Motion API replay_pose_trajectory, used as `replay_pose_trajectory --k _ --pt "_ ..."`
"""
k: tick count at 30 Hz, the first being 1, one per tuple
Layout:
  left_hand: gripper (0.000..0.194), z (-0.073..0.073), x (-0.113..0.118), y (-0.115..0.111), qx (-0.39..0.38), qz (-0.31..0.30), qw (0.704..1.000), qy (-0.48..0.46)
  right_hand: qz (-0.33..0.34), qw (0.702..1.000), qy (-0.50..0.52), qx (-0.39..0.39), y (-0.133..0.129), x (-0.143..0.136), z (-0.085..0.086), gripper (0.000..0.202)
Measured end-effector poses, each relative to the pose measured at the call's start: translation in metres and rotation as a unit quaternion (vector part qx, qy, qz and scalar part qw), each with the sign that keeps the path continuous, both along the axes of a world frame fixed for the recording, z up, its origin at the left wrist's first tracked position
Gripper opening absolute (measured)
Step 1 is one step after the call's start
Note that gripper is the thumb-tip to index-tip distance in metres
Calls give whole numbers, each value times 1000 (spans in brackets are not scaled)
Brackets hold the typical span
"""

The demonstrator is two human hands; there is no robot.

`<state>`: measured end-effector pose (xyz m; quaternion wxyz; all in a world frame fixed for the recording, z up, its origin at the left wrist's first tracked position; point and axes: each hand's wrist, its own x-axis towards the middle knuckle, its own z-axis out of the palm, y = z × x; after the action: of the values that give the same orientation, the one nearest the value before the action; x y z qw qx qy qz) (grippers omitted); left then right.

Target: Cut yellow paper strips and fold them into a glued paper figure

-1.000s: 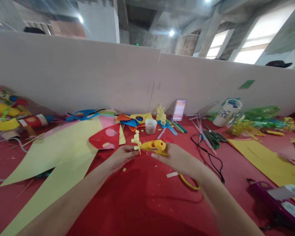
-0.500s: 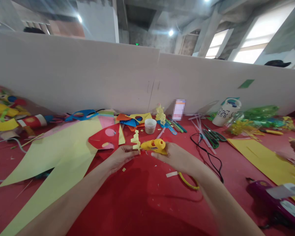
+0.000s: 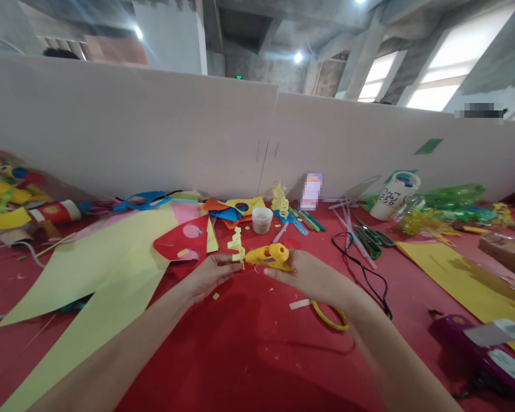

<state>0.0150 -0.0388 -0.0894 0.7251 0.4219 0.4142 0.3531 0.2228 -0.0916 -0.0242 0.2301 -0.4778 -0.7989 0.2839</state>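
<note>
Over the red table, my left hand (image 3: 214, 273) pinches a small cut strip of pale yellow paper (image 3: 237, 243) with a notched, stepped edge, held upright. My right hand (image 3: 302, 269) is wrapped round a yellow hot glue gun (image 3: 268, 255), its nozzle pointing left at the lower part of the paper strip. Whether the nozzle touches the paper I cannot tell. Just left of my left hand lies a red paper mask (image 3: 182, 241) with eye holes. A small white paper cup (image 3: 262, 220) stands behind the glue gun.
Large pale yellow sheets (image 3: 107, 257) cover the left side. Green-handled scissors (image 3: 371, 237), a black cord (image 3: 364, 274) and a white bottle (image 3: 390, 197) sit to the right. A purple device (image 3: 480, 349) lies at the right front. Another person's hand (image 3: 508, 254) is at the right edge.
My hands, the paper strip and the glue gun stay almost in place, with the strip tilted very slightly. At the right edge, the other person's hand has come further into view over the yellow paper.
</note>
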Motion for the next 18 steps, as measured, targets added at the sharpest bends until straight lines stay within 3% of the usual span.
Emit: replay_pose_trajectory --k 18 --pt "14 1 1 -1 6 -7 1000 4 -9 1000 -6 3 -1 1 0 26"
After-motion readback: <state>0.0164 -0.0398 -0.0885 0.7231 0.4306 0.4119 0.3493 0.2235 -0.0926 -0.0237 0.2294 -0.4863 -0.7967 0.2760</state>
